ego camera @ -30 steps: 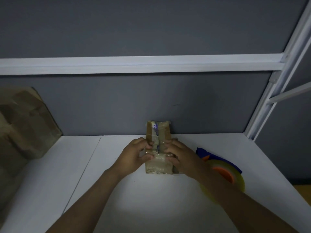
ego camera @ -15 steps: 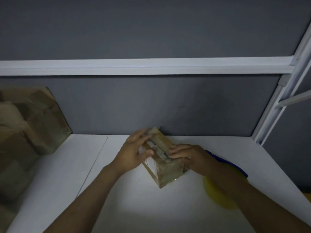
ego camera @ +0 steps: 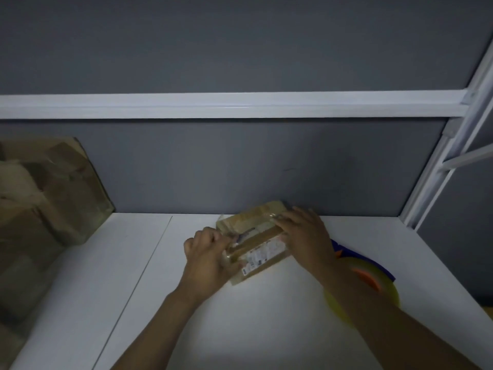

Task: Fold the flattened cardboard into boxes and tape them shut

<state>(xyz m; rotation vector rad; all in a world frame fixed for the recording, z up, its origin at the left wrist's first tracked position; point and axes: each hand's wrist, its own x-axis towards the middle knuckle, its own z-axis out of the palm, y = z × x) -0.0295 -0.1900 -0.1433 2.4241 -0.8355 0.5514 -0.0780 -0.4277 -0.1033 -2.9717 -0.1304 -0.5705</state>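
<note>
A dim heap of cardboard stands at the far left, against the grey wall and on the left end of the white table. Near the middle of the table, the left hand has its fingers curled round the near-left end of the box, clamped on it. The box is small and brown, folded up and closed, and sits on the table close to the wall, turned at an angle so that its long side runs from near-left to far-right. A strip of tape runs along its top, with a white label just beside it on the near side. The right hand lies on the far-right end of the box, fingers fairly straight and pressed flat on the top. Just right of that hand, partly hidden by the forearm, a tape roll with an orange core rests on the table in a blue holder.
</note>
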